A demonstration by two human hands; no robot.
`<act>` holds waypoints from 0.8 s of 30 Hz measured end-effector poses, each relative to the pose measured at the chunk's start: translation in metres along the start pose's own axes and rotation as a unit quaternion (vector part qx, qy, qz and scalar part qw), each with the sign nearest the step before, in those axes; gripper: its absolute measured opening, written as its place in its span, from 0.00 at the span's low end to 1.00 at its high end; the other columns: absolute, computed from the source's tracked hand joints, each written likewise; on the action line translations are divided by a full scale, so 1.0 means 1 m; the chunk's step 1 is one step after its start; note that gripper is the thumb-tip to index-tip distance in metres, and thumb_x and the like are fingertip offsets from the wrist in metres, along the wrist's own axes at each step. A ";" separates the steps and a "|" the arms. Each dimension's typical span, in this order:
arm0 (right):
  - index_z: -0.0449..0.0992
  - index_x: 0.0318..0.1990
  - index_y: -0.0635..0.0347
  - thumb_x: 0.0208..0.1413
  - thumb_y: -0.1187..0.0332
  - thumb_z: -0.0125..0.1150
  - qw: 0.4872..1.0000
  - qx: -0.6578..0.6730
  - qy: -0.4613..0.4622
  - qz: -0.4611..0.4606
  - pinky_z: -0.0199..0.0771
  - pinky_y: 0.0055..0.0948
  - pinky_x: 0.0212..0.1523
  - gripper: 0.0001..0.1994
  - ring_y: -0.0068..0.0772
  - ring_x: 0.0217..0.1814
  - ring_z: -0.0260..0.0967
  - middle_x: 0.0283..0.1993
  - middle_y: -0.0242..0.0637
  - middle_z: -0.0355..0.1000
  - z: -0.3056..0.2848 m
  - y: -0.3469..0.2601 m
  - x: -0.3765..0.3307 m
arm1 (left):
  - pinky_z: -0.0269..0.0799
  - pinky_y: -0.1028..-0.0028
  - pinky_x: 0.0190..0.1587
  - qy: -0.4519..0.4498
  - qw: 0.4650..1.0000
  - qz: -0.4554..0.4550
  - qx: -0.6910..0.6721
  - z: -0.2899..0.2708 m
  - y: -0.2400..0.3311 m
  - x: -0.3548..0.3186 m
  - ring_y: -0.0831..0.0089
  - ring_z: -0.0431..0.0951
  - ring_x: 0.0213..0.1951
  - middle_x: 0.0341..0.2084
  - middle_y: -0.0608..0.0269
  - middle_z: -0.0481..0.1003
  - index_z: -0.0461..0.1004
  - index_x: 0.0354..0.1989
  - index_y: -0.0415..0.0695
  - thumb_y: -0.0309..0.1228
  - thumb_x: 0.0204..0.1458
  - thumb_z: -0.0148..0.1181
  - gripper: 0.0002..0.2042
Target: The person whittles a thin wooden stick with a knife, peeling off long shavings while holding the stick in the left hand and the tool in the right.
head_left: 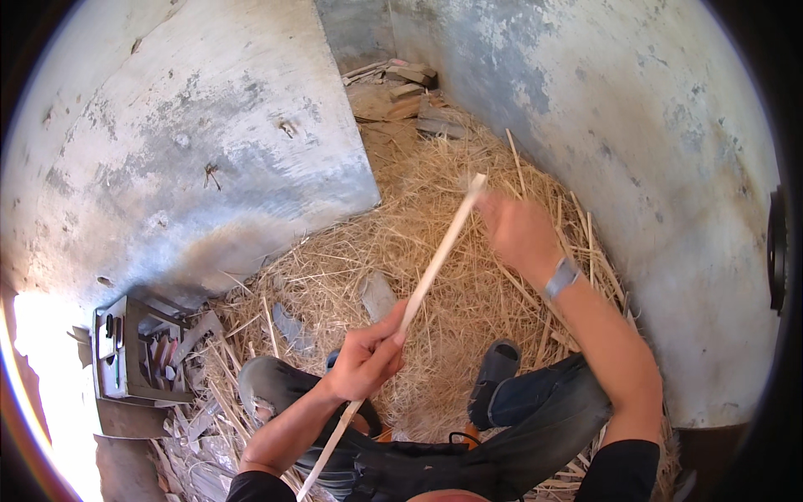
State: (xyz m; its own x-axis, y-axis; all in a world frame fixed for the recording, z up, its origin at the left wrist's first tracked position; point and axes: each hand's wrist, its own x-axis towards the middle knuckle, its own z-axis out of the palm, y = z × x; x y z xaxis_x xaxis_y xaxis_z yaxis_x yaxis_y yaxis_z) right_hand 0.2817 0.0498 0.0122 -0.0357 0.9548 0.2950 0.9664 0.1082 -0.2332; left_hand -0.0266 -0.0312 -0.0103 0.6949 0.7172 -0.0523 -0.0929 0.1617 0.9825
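Observation:
A long, flat, pale strip of wood or bamboo [439, 263] slants across the middle, from above my lap up to the far right. My left hand [366, 356] is closed around it below its middle, thumb on top. The strip's lower end runs down past my left wrist toward my left thigh. Close to the upper end is my right hand [520, 236], smeared by motion. Its fingers are too blurred to show whether they touch the strip or hold anything. A grey band [561, 278] circles my right wrist.
Straw-like shavings [435, 368] cover the floor around my sandals [495, 372]. Worn, whitish walls stand left [209, 125] and right [619, 151]. Bricks and boards [410, 84] lie in the far corner. At left, a wooden box [138, 351] holds small tools. Loose strips [590, 251] lie by the right wall.

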 end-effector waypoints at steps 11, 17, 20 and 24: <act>0.74 0.30 0.69 0.71 0.51 0.42 0.962 0.089 0.203 0.157 0.65 0.42 0.28 0.28 0.46 0.22 0.66 0.20 0.49 0.68 -0.031 0.113 -0.015 | 0.52 0.79 0.18 -0.022 0.992 0.063 -0.111 -0.006 -0.007 0.009 0.85 0.53 0.14 0.13 0.74 0.57 0.52 0.73 0.40 0.23 0.69 0.42 0.25; 0.72 0.30 0.63 0.68 0.52 0.51 0.941 0.249 0.220 0.067 0.53 0.31 0.23 0.22 0.24 0.19 0.53 0.16 0.30 0.56 -0.043 0.067 -0.016 | 0.53 0.79 0.18 -0.056 0.990 0.047 -0.122 0.005 -0.004 0.025 0.85 0.55 0.14 0.13 0.73 0.56 0.52 0.74 0.43 0.25 0.69 0.42 0.25; 0.73 0.33 0.60 0.66 0.55 0.55 0.915 0.352 0.188 0.053 0.47 0.25 0.21 0.17 0.14 0.19 0.48 0.17 0.22 0.54 -0.057 0.043 -0.020 | 0.54 0.80 0.19 -0.053 0.992 0.023 -0.109 0.007 -0.005 0.029 0.85 0.55 0.15 0.13 0.73 0.57 0.52 0.74 0.44 0.25 0.69 0.42 0.25; 0.74 0.37 0.60 0.64 0.62 0.60 0.890 0.443 0.089 0.062 0.43 0.21 0.20 0.11 0.09 0.17 0.44 0.16 0.16 0.55 -0.062 0.027 -0.032 | 0.55 0.81 0.19 -0.057 0.992 0.019 -0.108 0.011 -0.008 0.030 0.85 0.56 0.15 0.13 0.73 0.57 0.52 0.74 0.44 0.26 0.69 0.43 0.25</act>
State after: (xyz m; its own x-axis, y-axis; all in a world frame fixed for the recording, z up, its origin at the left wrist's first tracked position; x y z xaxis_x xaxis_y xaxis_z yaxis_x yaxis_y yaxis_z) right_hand 0.3246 0.0055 0.0539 0.1752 0.9241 0.3396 0.3772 0.2556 -0.8902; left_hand 0.0033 -0.0183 -0.0175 0.7631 0.6461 0.0172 -0.2630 0.2860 0.9214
